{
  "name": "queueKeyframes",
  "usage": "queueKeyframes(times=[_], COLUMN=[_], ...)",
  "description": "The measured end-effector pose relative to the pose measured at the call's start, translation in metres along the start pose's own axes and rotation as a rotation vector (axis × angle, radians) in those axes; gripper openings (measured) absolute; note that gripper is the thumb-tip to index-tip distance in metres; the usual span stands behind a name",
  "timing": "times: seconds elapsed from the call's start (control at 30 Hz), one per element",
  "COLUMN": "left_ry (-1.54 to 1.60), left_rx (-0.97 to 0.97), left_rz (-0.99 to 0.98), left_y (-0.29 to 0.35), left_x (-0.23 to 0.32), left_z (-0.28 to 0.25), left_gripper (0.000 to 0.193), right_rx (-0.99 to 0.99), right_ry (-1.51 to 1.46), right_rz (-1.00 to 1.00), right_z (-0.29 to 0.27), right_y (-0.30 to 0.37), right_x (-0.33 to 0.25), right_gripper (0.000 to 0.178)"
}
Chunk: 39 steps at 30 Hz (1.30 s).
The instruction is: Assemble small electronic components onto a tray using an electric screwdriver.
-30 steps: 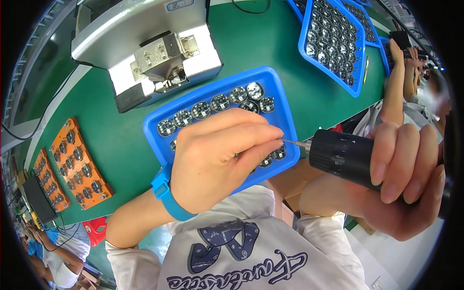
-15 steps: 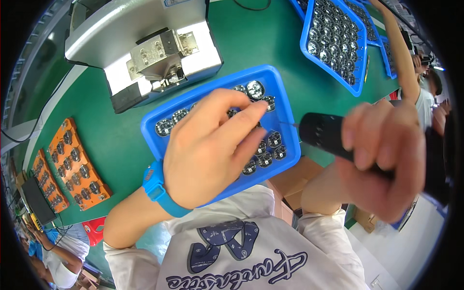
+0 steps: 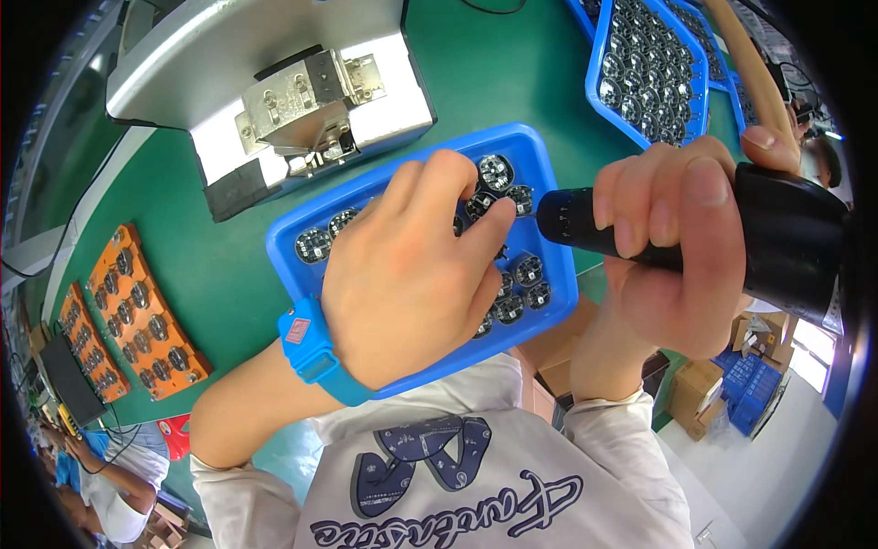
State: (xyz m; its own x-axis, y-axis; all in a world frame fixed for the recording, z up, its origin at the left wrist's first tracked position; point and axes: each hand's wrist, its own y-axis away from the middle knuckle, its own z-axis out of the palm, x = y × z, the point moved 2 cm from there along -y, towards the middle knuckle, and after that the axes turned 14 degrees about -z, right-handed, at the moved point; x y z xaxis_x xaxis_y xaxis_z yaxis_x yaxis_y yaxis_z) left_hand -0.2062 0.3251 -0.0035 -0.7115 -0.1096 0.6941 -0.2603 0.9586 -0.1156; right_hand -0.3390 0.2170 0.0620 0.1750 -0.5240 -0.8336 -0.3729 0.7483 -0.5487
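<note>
A grey metal press machine [image 3: 274,101] sits on the green table [image 3: 476,82]. Left of it lie two orange trays [image 3: 146,316] of round parts; right of it, another blue tray [image 3: 654,69].

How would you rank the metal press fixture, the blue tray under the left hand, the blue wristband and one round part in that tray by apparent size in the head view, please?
1. Metal press fixture, though its lead over the tray is slight.
2. Blue tray.
3. Blue wristband.
4. Round part.
</note>
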Motion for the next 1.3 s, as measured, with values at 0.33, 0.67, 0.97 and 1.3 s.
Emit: queueKeyframes(times=[0.33,0.67,0.97,1.3], left_ry=[-0.193,-0.37,-0.238,-0.228], left_rx=[0.001,0.046,-0.024,-0.094], left_rz=[-0.137,0.034,0.092,0.076], left_y=[-0.005,-0.009,-0.012,-0.008], left_x=[0.004,0.014,0.024,0.036], left_z=[0.021,0.009,0.0,0.024], left_gripper=[0.025,0.013,0.03,0.016], right_rx=[-0.08,-0.051,0.131,0.271], right_ry=[-0.026,0.015,-0.39,-0.437], right_rz=[-0.02,-0.194,-0.274,-0.244], right_z=[-0.004,-0.005,-0.068,-0.106], right_y=[0.005,0.016,0.028,0.072], right_x=[0.003,0.018,-0.024,-0.023], right_gripper=[0.04,0.032,0.032,0.037])
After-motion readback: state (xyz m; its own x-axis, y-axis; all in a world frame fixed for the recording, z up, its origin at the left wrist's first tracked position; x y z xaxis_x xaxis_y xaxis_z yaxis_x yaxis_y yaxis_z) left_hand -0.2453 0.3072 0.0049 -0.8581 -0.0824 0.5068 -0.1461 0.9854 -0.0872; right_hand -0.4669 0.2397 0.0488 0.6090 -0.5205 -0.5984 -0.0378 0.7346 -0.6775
